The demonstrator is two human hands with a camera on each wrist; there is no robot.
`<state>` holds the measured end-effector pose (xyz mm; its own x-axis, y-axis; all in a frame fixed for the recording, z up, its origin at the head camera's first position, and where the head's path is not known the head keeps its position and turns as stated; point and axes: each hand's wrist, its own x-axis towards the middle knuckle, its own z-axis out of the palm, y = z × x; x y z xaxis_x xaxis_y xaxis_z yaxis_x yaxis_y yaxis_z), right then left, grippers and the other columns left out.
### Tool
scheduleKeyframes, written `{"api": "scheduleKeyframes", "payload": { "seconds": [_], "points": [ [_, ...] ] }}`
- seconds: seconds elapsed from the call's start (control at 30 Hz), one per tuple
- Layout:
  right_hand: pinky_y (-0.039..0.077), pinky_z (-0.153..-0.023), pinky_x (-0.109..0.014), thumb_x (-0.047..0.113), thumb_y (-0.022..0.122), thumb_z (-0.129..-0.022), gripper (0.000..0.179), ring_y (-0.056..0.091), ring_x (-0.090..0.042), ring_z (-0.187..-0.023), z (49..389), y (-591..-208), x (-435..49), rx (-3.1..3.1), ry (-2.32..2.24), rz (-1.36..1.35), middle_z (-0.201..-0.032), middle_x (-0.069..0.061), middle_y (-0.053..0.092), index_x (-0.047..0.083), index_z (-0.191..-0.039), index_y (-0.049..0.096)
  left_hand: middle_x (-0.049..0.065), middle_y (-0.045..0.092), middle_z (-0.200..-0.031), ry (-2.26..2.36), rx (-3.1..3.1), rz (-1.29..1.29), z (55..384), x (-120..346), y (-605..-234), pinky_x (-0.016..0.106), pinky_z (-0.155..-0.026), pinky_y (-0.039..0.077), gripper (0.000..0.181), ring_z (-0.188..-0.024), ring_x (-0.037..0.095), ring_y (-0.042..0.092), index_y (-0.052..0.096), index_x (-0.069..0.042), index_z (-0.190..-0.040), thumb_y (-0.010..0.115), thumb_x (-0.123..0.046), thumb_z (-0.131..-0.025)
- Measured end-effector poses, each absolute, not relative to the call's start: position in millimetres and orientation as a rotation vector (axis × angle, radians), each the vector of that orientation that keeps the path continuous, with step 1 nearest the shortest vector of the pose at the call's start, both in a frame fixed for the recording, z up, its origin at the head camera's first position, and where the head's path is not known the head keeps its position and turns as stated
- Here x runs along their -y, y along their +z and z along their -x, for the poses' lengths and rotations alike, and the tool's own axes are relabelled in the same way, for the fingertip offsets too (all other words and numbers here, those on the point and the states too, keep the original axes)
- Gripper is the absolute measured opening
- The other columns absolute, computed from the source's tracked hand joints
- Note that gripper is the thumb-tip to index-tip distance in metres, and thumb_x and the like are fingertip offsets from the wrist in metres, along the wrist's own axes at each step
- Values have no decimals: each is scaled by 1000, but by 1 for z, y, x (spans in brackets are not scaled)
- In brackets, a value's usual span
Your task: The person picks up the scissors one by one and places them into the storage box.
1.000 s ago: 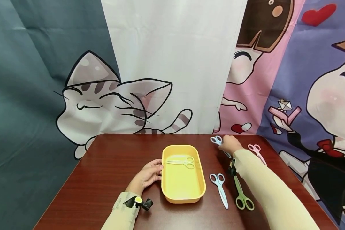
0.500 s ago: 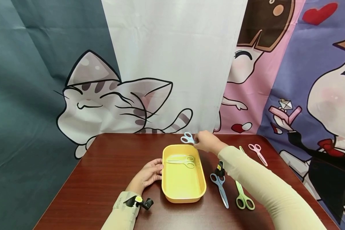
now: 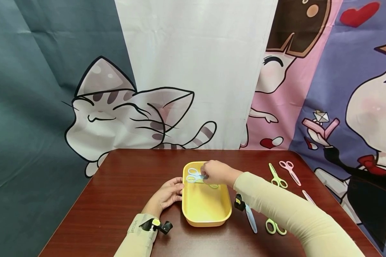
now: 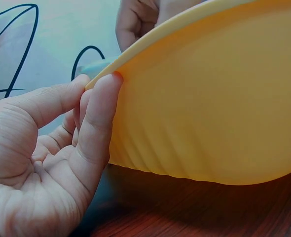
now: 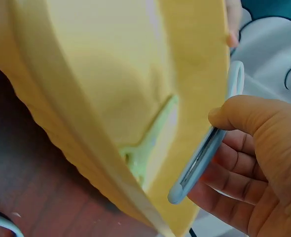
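A yellow plastic tray stands on the table, with green scissors lying inside it. My left hand pinches the tray's left rim between thumb and finger; the thumb presses the outer wall in the left wrist view. Above the tray's far end, my right hand holds light-blue scissors, their handles pointing left. In the right wrist view these blue scissors are pinched by the thumb against curled fingers, over the tray. The right hand partly covers the green pair in the head view.
Right of the tray lie blue scissors, near green scissors, far green scissors and pink scissors. A second pink blade shows beside the right sleeve, the rest hidden. A printed curtain hangs behind the dark red table.
The right hand has lifted the light-blue scissors from the far right of the table and carried them left over the tray. The left hand has stayed at the tray's rim.
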<state>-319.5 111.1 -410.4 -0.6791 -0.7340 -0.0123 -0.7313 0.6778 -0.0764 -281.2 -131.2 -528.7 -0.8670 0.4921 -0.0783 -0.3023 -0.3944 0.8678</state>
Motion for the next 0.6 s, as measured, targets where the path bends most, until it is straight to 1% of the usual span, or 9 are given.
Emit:
{"api": "scheduleKeyframes", "payload": {
  "seconds": [0.13,0.27,0.5,0.6],
  "points": [
    [44,-65,-24,16,76,-83,11,46,-9,-68,316,-419,-106,-2789,-51,1303,-74,8,54,14,-81,66,1,65,-92,2278,-1335,-258,281,132,-527,23,-58,59,19,-71,8,63,47,-8,-119,46,4,-104],
    [38,-63,-22,15,77,-84,15,41,-8,-67,316,-427,-105,-2729,-15,1360,-70,8,47,12,-77,64,1,65,-93,2280,-1319,-274,280,133,-527,23,-58,59,21,-71,8,63,45,-6,-122,45,4,-104],
    [34,-61,-21,14,76,-86,19,38,-7,-64,316,-440,-104,-2663,0,1383,-67,9,43,13,-74,62,2,64,-92,2279,-1327,-261,281,132,-529,23,-57,58,20,-69,8,62,45,-5,-121,47,4,-103],
    [32,-60,-20,16,76,-86,22,37,-7,-64,316,-447,-105,-2672,36,1373,-67,9,42,15,-72,59,2,63,-91,2280,-1335,-258,282,132,-529,22,-57,58,20,-69,7,61,45,-5,-120,47,5,-103]
  ]
}}
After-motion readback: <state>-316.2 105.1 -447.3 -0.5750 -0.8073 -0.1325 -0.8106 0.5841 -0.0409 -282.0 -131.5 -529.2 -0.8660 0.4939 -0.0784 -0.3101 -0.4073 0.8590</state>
